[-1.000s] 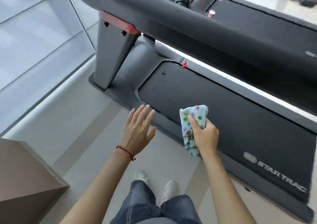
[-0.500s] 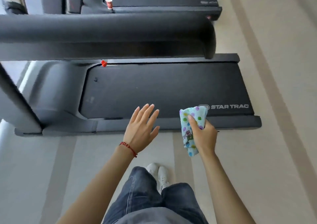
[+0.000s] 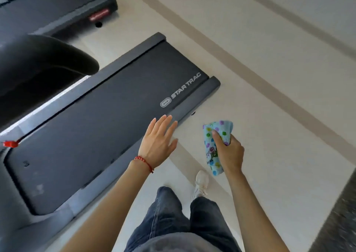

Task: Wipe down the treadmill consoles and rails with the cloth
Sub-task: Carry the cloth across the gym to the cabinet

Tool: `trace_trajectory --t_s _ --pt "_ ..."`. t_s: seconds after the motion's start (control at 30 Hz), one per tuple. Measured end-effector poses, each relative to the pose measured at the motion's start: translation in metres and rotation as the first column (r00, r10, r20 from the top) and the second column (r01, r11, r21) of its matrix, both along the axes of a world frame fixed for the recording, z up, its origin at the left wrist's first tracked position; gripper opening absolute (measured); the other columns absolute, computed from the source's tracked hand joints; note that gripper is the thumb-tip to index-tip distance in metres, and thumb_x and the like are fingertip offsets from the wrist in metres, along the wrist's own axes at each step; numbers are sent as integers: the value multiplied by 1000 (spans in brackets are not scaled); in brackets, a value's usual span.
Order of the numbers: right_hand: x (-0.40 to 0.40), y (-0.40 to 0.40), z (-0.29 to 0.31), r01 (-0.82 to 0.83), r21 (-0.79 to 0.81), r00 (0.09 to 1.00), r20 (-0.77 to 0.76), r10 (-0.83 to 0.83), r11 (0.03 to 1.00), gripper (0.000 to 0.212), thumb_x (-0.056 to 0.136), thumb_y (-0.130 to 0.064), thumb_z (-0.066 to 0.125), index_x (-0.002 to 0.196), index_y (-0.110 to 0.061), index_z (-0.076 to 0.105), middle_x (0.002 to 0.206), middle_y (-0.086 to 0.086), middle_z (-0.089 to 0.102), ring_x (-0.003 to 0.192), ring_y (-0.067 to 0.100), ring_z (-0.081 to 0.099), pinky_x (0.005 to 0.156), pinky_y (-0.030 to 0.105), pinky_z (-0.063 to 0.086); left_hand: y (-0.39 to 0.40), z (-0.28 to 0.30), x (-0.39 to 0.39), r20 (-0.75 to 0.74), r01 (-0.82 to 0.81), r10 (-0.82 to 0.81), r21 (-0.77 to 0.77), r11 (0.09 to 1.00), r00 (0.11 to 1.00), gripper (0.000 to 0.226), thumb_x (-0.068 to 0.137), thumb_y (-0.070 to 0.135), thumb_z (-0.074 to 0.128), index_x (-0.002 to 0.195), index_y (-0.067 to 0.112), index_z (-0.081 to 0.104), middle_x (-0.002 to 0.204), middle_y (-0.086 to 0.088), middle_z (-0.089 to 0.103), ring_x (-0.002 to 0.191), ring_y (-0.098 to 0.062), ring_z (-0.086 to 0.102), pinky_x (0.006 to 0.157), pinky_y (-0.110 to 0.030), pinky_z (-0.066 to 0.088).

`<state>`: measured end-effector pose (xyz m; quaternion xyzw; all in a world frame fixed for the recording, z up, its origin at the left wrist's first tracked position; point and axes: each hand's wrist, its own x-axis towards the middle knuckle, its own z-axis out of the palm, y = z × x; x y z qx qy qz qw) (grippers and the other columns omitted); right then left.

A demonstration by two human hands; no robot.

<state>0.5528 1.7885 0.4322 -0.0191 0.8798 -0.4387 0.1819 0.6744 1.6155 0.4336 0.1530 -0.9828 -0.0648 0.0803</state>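
My right hand grips a folded light-blue cloth with coloured dots, held upright in the air over the pale floor. My left hand floats with straight, spread fingers above the near side rail of a dark treadmill, not touching it. The treadmill's black belt carries the words STAR TRAC. A thick dark handrail end juts in at the upper left. No console is in view.
A second treadmill lies at the top left, with a strip of floor between the two. Pale tiled floor with tan stripes spreads to the right. A dark mat edges the lower right. My legs and one white shoe are below.
The view has swung right along the treadmill toward its rear end. Both hands kept their pose; the cloth now hangs over the floor rather than over the deck.
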Motion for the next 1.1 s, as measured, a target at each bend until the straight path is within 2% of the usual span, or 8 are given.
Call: trace_trajectory --t_s 0.2,0.33,0.4,0.47,0.67,0.8,0.9,1.1 --pt "-56 44 -1 131 -25 991 38 -130 991 37 85 -48 59 66 -17 53 61 -5 58 57 7 54 51 22 39 30 -3 -83 -10 138 -138 35 990 990 52 75 22 76 119 0 60 122 -22 58 113 -41 55 99 -56 28" --pt "-115 71 0 151 -24 987 48 -150 988 38 85 -47 60 62 -20 50 59 -6 55 56 6 53 51 22 38 52 -6 -149 -4 152 -152 63 986 988 50 79 22 73 120 -1 58 124 -22 57 115 -41 54 98 -57 34" --pt "-148 85 2 150 -24 988 43 -149 988 37 85 -47 61 61 -20 49 59 -7 56 57 6 53 50 21 37 63 -4 -182 -1 155 -156 75 985 988 45 87 29 59 121 -1 58 124 -22 57 115 -41 53 98 -57 35" --pt "-180 97 4 157 -25 987 34 -156 987 37 84 -48 61 62 -21 50 59 -7 56 57 6 54 50 22 37 72 0 -213 24 147 -150 100 984 988 51 88 36 41 121 0 58 123 -22 57 115 -41 54 97 -57 36" --pt "-263 123 8 225 -34 974 29 -224 974 37 83 -49 62 66 -17 56 62 -5 60 59 10 57 53 25 43 89 7 -300 8 183 -184 101 978 983 53 89 37 37 121 0 58 124 -22 57 115 -40 54 96 -58 39" --pt "-323 122 3 268 -41 963 30 -267 963 36 83 -48 62 68 -16 58 63 -4 61 61 12 59 57 27 46 88 6 -365 -11 227 -227 100 969 974 53 89 37 38 120 0 59 123 -21 58 114 -41 54 94 -58 41" --pt "-365 109 2 272 -57 962 32 -271 961 36 84 -47 62 64 -19 54 61 -5 59 59 10 56 54 25 42 79 1 -411 -19 247 -246 96 964 969 53 89 37 37 121 0 59 123 -22 58 114 -41 54 95 -58 40" --pt "-484 68 2 297 -52 955 20 -297 953 37 84 -49 61 71 -15 60 66 -3 63 63 10 59 56 24 45 40 -9 -536 -6 293 -294 113 950 956 50 90 36 36 119 1 60 123 -21 58 114 -40 54 94 -57 44"
